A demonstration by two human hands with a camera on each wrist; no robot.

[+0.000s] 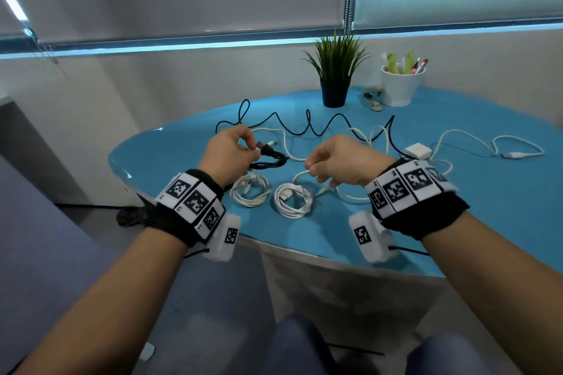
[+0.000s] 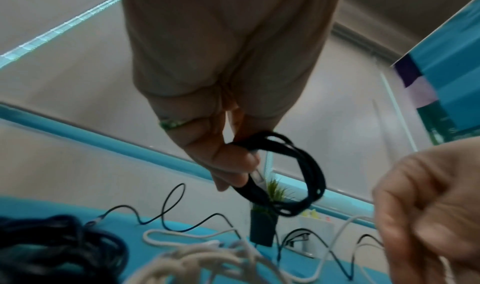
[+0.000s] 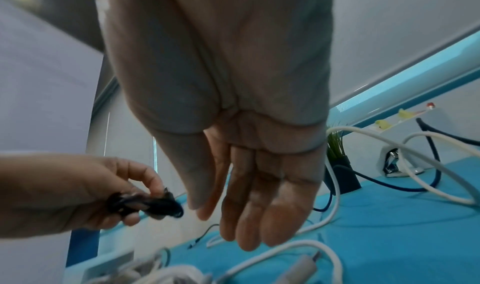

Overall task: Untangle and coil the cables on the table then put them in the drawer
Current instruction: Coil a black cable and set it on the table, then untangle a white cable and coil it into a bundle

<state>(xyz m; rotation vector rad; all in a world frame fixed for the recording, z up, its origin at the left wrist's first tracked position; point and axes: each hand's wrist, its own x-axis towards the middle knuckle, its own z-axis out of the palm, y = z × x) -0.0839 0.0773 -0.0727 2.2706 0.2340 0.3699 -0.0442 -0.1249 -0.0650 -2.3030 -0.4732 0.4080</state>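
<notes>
Our left hand (image 1: pixel 227 148) pinches a coiled black cable (image 1: pixel 269 161) above the counter (image 1: pixel 457 222); right hand (image 3: pixel 249 196) w/ fingers relaxed, holding nothing.

Right hand (image 1: pixel 338 161): head view shows only its back, so whether it touches the white cable (image 1: pixel 300 175) beneath cannot be told; right wrist view shows fingers (image 3: pixel 249 212) straight, tips smeared by motion

Coiled black cable (image 2: pixel 293 173): near part hidden inside the left hand (image 2: pixel 221 155); its plug too blurred to name

Dark bundle (image 2: pixel 52 247) at left wrist view's bottom edge, cut off, out of focus

Small item (image 1: pixel 374 99) between plant and pen cup: too small to identify
</notes>
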